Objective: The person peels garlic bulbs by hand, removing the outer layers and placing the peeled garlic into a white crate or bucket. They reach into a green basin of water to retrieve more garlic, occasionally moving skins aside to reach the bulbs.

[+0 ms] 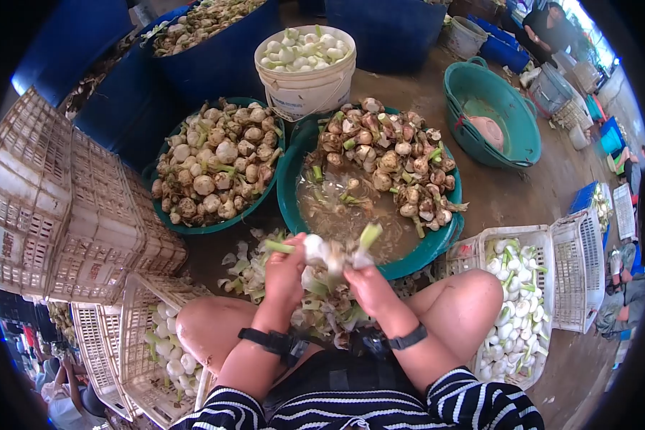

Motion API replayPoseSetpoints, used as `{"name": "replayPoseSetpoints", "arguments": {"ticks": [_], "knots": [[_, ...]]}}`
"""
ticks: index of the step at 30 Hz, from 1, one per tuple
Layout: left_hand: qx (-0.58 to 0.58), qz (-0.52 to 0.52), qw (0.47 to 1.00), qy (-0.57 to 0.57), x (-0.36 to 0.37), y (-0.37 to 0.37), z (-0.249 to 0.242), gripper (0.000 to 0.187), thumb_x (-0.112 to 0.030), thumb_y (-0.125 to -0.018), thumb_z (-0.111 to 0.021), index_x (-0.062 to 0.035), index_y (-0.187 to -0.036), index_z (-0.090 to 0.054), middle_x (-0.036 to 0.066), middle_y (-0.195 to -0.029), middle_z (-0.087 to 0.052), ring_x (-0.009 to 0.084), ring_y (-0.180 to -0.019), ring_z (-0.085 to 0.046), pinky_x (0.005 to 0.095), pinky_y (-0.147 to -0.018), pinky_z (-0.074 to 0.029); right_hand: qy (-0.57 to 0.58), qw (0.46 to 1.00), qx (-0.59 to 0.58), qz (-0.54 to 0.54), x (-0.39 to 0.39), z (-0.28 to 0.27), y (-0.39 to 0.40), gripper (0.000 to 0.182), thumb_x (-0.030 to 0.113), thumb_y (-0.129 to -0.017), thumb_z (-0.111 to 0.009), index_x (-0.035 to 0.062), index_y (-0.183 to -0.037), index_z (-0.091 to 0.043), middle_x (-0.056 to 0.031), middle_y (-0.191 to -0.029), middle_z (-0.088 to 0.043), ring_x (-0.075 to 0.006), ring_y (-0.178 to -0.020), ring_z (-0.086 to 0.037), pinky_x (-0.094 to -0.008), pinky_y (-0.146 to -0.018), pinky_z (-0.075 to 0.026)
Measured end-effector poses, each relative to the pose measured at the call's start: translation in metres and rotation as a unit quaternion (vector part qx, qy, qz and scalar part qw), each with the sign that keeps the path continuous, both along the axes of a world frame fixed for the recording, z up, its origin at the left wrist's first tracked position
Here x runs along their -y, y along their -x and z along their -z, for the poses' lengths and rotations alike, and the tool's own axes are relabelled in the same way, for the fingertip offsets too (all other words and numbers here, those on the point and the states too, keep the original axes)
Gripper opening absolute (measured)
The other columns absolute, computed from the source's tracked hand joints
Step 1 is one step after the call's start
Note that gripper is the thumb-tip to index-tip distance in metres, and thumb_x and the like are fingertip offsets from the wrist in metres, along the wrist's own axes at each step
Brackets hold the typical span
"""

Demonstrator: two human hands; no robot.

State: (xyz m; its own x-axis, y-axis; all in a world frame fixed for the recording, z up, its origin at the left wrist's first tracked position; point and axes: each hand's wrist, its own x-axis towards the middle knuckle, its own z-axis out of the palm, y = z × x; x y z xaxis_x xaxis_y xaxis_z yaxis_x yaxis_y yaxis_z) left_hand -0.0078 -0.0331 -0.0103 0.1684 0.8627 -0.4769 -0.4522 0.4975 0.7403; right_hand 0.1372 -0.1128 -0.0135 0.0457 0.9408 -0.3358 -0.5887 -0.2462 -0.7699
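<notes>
My left hand (284, 274) is closed round a white garlic bulb (313, 249) whose green stem sticks out to the left. Close beside it, my right hand (369, 288) grips another garlic bulb (362, 258), its pale green stem pointing up. The two bulbs nearly meet in front of my lap, and motion blurs the space between them. Below the hands lies a heap of garlic peelings (252, 266). Just beyond is a teal basin (288, 197) with murky water and unpeeled, brownish garlic (387, 163).
Another basin of brownish garlic (215, 154) stands left of it. Behind is a white bucket (304, 89) of peeled bulbs. Crates of white garlic flank my knees, one at right (545, 247), one at left (132, 358). Stacked crates (86, 208) rise at left; a green tub (505, 107) sits far right.
</notes>
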Motion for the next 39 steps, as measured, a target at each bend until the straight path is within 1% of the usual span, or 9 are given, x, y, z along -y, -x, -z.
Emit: {"name": "replayPoseSetpoints", "arguments": {"ticks": [10,13,16,21,24,28,30,34,39], "knots": [[0.206,-0.12,0.948,0.21,-0.021,0.034,-0.032,0.038,-0.056,-0.082,-0.049,-0.0184,-0.085,-0.056,-0.004,-0.069,-0.057,0.0086,-0.048,-0.043,0.0186,-0.038,-0.03,-0.199,0.953,-0.2,0.112,0.001,-0.075,-0.052,0.03,0.025,-0.088,-0.044,0.0009,-0.104,-0.052,-0.0126,-0.094,-0.06,-0.0259,-0.081,-0.059,-0.0405,-0.069,-0.048],[0.169,-0.165,0.951,0.198,-0.023,0.038,-0.04,0.033,-0.053,-0.081,-0.052,-0.0197,-0.081,-0.055,-0.004,-0.066,-0.054,0.0098,-0.047,-0.041,0.0207,-0.037,-0.024,-0.069,0.974,0.202,-0.074,-0.009,-0.057,-0.034,0.032,0.032,-0.088,-0.046,0.0044,-0.1,-0.057,-0.0093,-0.088,-0.063,-0.0231,-0.088,-0.06,-0.0375,-0.071,-0.048],[0.19,-0.166,0.955,0.157,-0.022,0.042,-0.053,0.028,-0.043,-0.081,-0.054,-0.0164,-0.073,-0.053,0.0,-0.062,-0.051,0.0119,-0.044,-0.037,0.0226,-0.036,-0.024,-0.088,0.546,0.689,-0.469,-0.008,-0.015,-0.008,0.024,0.026,-0.081,-0.052,0.0056,-0.089,-0.062,-0.0121,-0.081,-0.064,-0.0285,-0.08,-0.062,-0.0397,-0.067,-0.048],[0.676,-0.077,0.683,-0.264,-0.001,0.084,-0.128,0.041,-0.041,-0.084,-0.051,-0.0018,-0.095,-0.056,0.007,-0.081,-0.061,0.0116,-0.051,-0.047,0.0216,-0.044,-0.037,-0.035,0.791,0.54,-0.287,-0.057,-0.025,-0.03,0.034,0.018,-0.076,-0.057,0.0097,-0.109,-0.056,-0.0159,-0.096,-0.06,-0.0306,-0.087,-0.059,-0.0391,-0.075,-0.047],[0.725,-0.055,0.619,-0.295,-0.006,0.07,-0.12,0.047,-0.039,-0.091,-0.037,-0.0007,-0.116,-0.049,0.01,-0.091,-0.061,0.0164,-0.063,-0.054,0.0257,-0.057,-0.044,-0.024,0.706,0.701,-0.098,-0.119,0.061,-0.07,0.035,0.017,-0.075,-0.058,0.0061,-0.108,-0.055,-0.0146,-0.103,-0.059,-0.0308,-0.098,-0.055,-0.0396,-0.083,-0.043],[0.066,0.001,0.997,-0.036,-0.025,0.032,-0.069,0.051,-0.046,-0.09,-0.039,-0.0027,-0.115,-0.048,0.011,-0.1,-0.057,0.0195,-0.084,-0.053,0.0332,-0.07,-0.044,0.049,0.524,0.85,-0.03,-0.171,0.17,-0.106,0.037,0.021,-0.077,-0.06,0.0023,-0.109,-0.054,-0.0131,-0.112,-0.057,-0.0319,-0.107,-0.049,-0.0405,-0.091,-0.038],[-0.067,0.034,0.996,0.056,-0.023,0.011,-0.016,0.052,-0.051,-0.089,-0.039,-0.0065,-0.115,-0.046,0.011,-0.106,-0.054,0.0206,-0.087,-0.052,0.034,-0.071,-0.044,0.184,0.503,0.772,-0.342,-0.17,0.171,-0.099,0.05,0.027,-0.079,-0.061,0.0021,-0.12,-0.045,-0.0159,-0.117,-0.053,-0.0324,-0.105,-0.051,-0.0446,-0.09,-0.039],[-0.175,-0.007,0.972,0.156,-0.019,-0.022,-0.006,0.05,-0.05,-0.089,-0.039,-0.0075,-0.114,-0.044,0.012,-0.11,-0.05,0.0204,-0.093,-0.049,0.0337,-0.075,-0.043,0.101,0.988,0.088,0.078,-0.131,0.096,-0.025,0.039,0.011,-0.082,-0.058,0.0013,-0.118,-0.047,-0.0173,-0.107,-0.056,-0.0317,-0.092,-0.056,-0.0397,-0.081,-0.045],[-0.06,0.046,0.993,0.091,-0.021,-0.023,-0.011,0.045,-0.045,-0.09,-0.043,-0.0052,-0.11,-0.048,0.006,-0.079,-0.058,0.0098,-0.062,-0.053,0.0225,-0.049,-0.039,-0.208,0.831,0.513,0.05,-0.089,-0.003,0.018,0.02,0.006,-0.081,-0.054,0.0026,-0.101,-0.057,-0.0165,-0.097,-0.058,-0.0282,-0.087,-0.058,-0.0338,-0.073,-0.047]]}}
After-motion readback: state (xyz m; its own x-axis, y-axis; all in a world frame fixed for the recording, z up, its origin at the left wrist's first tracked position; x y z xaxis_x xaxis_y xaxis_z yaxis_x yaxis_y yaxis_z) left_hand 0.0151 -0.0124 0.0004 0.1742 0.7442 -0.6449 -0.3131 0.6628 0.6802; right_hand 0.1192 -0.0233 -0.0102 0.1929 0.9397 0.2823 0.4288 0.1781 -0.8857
